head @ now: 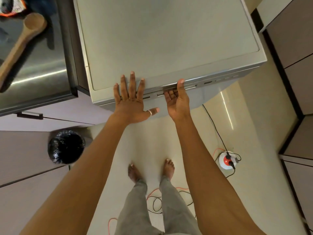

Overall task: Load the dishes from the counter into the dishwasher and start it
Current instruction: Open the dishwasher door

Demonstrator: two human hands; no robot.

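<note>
Now | left hand [130,99] flat on dishwasher [160,39] | right hand [177,100] grips door handle [188,86]

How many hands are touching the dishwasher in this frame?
2. The left hand lies flat on the front edge of the dishwasher top. The right hand curls its fingers into the door handle, thumb on top. Neither is hidden.
</note>
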